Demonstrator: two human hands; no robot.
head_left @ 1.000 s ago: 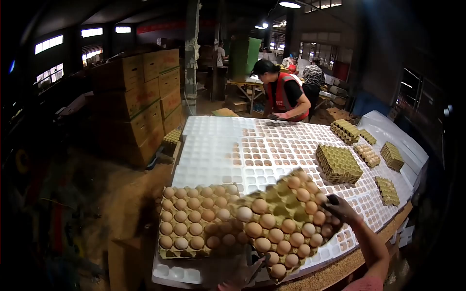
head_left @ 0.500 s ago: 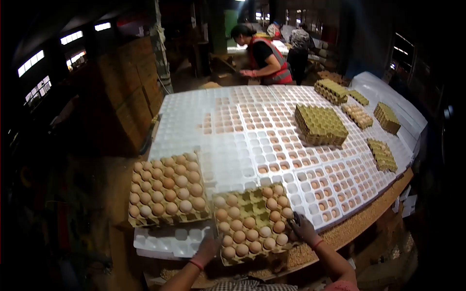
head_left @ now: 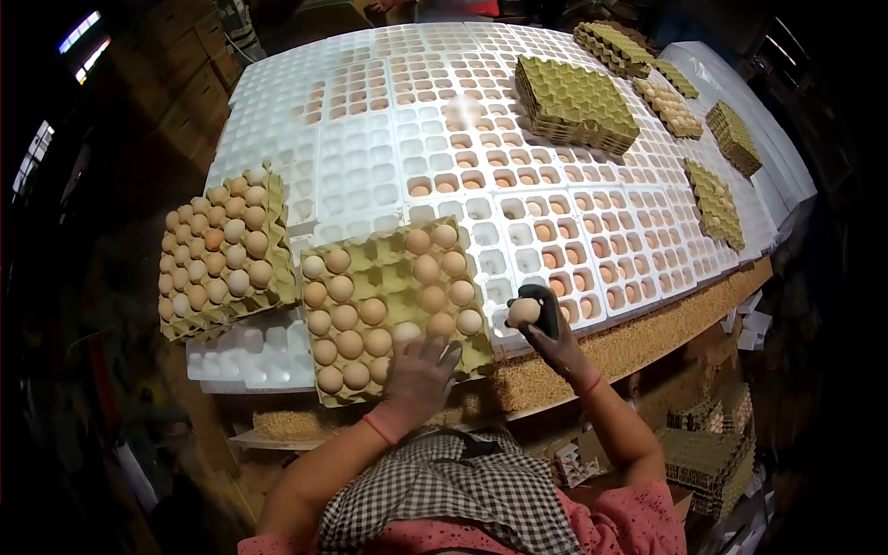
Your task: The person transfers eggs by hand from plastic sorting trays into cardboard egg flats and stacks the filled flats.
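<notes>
A pulp egg tray with brown and pale eggs lies in front of me, several of its back cups bare. My left hand, in a thin grey glove, rests over the tray's front right part. Its fingers are spread across the eggs there, and what lies under the palm is hidden. Just right of the tray, my right hand, gloved with dark fingers, is closed around a pale egg above the white moulded trays. At left stands another pulp tray full of eggs.
Many cups of the white trays hold eggs. A stack of pulp trays sits on them, with smaller stacks along the right. A grain-covered ledge runs along the near edge. More stacked trays stand low at right.
My view has tilted down. My right hand has left the pulp tray's right edge and now holds an egg. My left hand has moved from the tray's left side onto its eggs.
</notes>
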